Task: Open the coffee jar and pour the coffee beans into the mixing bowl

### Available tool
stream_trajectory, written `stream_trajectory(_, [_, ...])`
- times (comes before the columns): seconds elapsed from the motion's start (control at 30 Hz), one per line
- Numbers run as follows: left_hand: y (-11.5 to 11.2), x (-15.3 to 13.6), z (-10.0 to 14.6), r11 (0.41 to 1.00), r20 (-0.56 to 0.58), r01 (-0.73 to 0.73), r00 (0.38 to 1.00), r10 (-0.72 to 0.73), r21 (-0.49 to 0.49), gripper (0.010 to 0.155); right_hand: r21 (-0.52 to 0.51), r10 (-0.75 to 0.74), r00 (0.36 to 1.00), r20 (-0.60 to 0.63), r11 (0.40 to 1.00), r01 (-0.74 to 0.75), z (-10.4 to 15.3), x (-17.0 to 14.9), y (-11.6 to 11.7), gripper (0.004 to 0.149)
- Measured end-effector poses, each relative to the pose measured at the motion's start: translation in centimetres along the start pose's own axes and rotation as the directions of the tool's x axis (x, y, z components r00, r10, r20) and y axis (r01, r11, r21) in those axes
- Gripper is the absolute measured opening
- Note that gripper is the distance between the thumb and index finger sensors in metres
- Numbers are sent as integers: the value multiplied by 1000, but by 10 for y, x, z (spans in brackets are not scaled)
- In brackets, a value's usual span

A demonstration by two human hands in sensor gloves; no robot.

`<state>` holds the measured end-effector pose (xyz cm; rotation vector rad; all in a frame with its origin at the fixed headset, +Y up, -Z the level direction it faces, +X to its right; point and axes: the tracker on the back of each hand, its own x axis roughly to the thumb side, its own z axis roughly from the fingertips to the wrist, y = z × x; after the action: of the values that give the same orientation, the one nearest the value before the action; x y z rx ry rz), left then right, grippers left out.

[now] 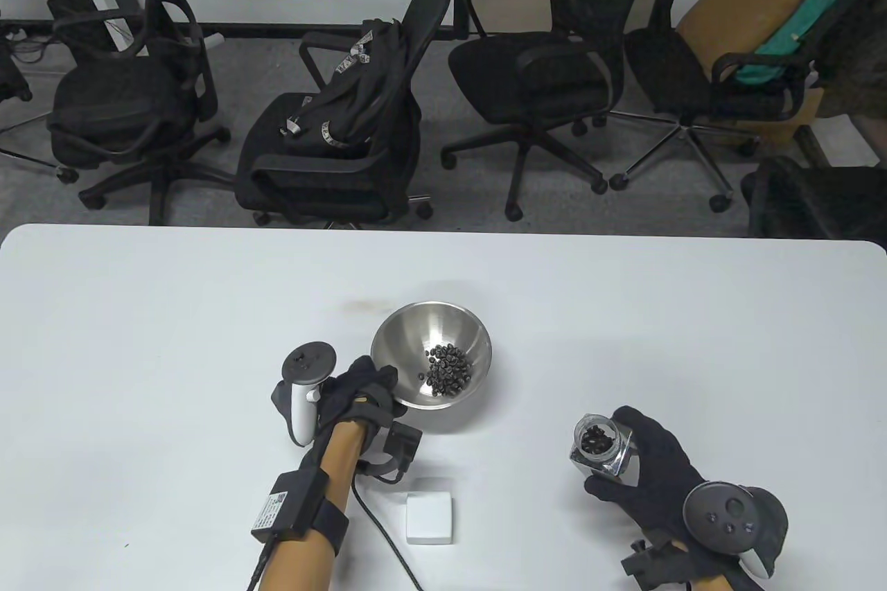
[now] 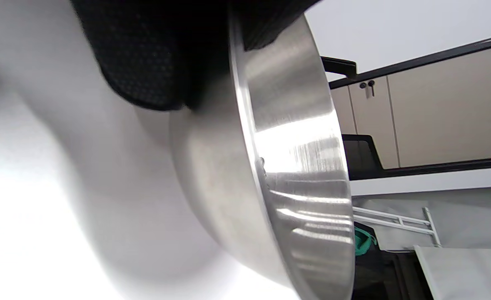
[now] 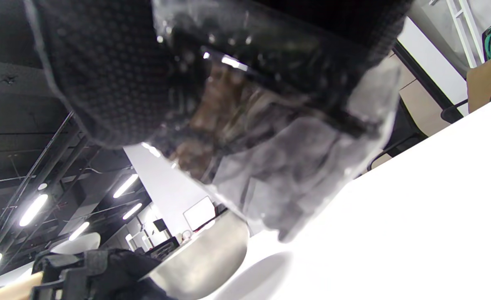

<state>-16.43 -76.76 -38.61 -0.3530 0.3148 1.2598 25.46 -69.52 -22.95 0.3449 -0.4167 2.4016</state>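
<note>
Left hand (image 1: 360, 390): lower left of centre in the table view, gloved, tracker on its back; grip clamped on the near-left rim of the mixing bowl. In the left wrist view, dark fingers (image 2: 145, 62) at the top edge, wrapped over the steel rim.
Mixing bowl (image 1: 405, 341): steel, centre of the table view on the white bench (image 1: 138, 341), tipped toward the right. In the left wrist view its brushed outer wall (image 2: 295, 166) fills the middle of the frame.
Coffee beans (image 1: 448, 371): dark heap low on the right inside of the bowl.
White block (image 1: 429, 518): flat on the bench at lower centre, below the bowl, just right of the left forearm; cannot tell whether it is the jar's lid.
Coffee jar (image 1: 601, 447): lower right of the table view, clear, lidless, tilted with its open mouth toward the upper left, dark beans inside; well apart from the bowl. In the right wrist view its clear body (image 3: 287, 166) hangs above the bench, the bowl at lower left.
Right hand (image 1: 648, 473): lower right, gloved; grip clamped round the jar, fingers behind it and thumb below.
Office chairs (image 1: 540, 71): black, in a row along the top of the table view.
</note>
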Motion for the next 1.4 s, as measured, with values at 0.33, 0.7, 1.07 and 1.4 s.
stream_trajectory(0.33, [-5, -12, -16, 1000, -28, -7, 1000, 7, 7, 47, -15, -3, 1000, -16, 1000, 2, 0, -3, -3, 91])
stream_trajectory(0.7, [2, -6, 0, 1000, 67, 2, 998, -3, 1, 77, -25, 10, 1000, -14, 1000, -10, 0, -4, -5, 91])
stream_trajectory(1.07, [4, 32, 68, 854, 266, 466, 814, -516, 229, 85, -30, 32, 999, 1, 999, -32, 0, -3, -5, 91])
stream_trajectory(1.4, [-49, 43, 119, 576, 714, 817, 403, -573, 1, 78, -34, 54, 999, -4, 998, -54, 0, -4, -6, 91])
